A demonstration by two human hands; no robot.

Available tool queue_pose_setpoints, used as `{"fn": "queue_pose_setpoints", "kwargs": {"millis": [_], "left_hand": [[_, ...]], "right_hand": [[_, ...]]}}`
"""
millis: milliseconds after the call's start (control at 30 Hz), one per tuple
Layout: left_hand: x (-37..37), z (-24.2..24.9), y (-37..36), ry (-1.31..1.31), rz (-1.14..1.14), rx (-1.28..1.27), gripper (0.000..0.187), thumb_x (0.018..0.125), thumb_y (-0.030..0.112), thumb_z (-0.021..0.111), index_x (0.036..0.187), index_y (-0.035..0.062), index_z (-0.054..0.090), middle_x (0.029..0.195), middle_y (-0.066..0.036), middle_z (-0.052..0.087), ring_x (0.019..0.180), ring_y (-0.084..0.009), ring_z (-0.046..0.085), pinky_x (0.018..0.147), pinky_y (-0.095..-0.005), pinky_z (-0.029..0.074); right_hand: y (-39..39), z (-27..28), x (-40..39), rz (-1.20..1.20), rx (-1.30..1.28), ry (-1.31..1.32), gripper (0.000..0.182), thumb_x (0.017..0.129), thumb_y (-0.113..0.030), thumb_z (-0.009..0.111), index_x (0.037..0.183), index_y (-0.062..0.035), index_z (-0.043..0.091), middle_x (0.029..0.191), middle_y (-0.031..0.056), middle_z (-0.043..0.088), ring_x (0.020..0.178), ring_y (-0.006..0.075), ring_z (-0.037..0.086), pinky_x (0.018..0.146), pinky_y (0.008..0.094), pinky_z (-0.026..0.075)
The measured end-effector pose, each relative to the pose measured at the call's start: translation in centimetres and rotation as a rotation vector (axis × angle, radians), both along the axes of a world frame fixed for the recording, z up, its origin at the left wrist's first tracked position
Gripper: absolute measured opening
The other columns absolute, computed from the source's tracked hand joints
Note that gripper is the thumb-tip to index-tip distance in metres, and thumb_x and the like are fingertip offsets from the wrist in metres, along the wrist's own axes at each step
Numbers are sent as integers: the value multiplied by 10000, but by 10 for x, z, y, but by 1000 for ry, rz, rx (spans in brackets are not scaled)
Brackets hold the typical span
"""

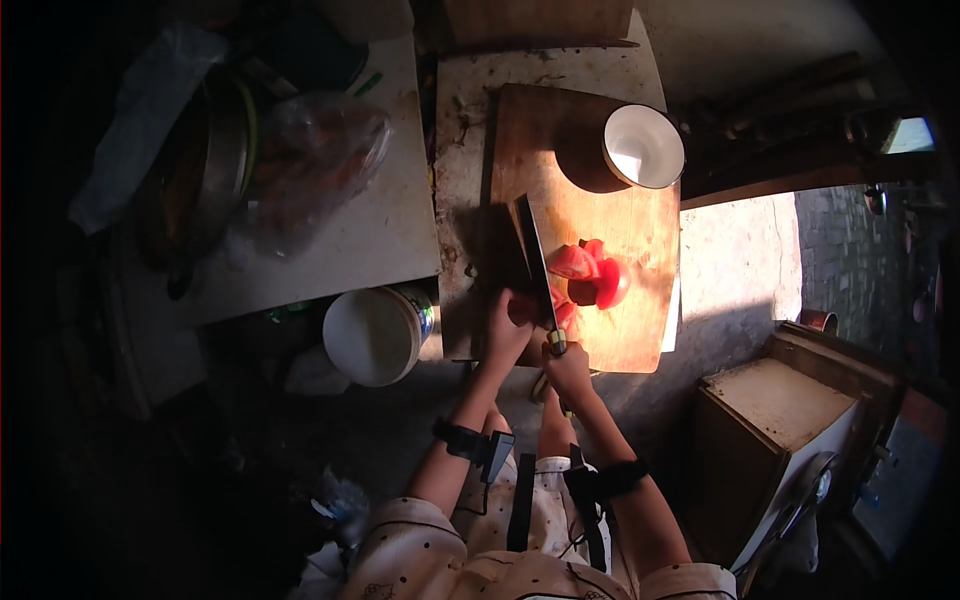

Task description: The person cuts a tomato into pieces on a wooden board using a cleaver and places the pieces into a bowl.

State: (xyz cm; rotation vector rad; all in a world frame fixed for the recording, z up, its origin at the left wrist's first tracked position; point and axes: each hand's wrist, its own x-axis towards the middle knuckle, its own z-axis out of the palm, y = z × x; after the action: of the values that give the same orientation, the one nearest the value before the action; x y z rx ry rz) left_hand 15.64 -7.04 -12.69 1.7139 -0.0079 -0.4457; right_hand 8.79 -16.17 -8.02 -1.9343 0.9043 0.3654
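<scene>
Red tomato pieces (597,275) lie on the wooden cutting board (640,330), in the sunlit part. My right hand (568,370) is closed round the handle of a large knife (534,255), whose blade points away from me, just left of the pieces. On the blade's left side is my left hand (508,325), with its fingers curled near the board's front left edge; what they may hold is hidden in shadow. A white bowl (645,147) with a dark rim stands at the board's far right corner.
To the left, a white table (390,220) bears a plastic bag (320,160) and a metal pan (228,140). Below its edge stands a white bucket (372,335). A wooden cabinet (780,400) is at the lower right.
</scene>
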Motion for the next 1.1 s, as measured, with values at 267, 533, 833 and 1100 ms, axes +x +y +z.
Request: {"fn": "queue_pose_setpoints", "kwargs": {"millis": [267,533,833,1100], "left_hand": [[-3,12,-8,-173,-128,460,306,655,-13,536,947,-26,446,935,-246,490,910,-413,468,778,-419,403],[-4,10,-12,-19,-9,352,298,628,-30,502,924,-26,468,933,-233,521,919,-408,477,795,-412,395],[11,25,21,-57,-107,198,210,662,-10,556,842,28,454,730,-60,501,662,-139,511,623,-254,441],[129,48,127,-444,98,440,216,670,-88,510,847,21,452,816,-138,485,736,-269,507,637,-335,411]], "right_hand": [[-2,13,2,124,-35,12,279,732,-232,548,685,42,546,629,246,544,676,400,558,580,431,435],[-1,7,-12,112,-79,21,248,733,-199,526,685,42,556,637,260,540,669,409,550,586,445,436],[-6,-1,-6,139,-68,13,218,723,-197,519,694,13,572,651,247,549,672,405,550,599,447,439],[-14,4,-3,155,-81,31,222,731,-198,518,664,11,546,633,231,545,652,397,545,571,439,430]]}}
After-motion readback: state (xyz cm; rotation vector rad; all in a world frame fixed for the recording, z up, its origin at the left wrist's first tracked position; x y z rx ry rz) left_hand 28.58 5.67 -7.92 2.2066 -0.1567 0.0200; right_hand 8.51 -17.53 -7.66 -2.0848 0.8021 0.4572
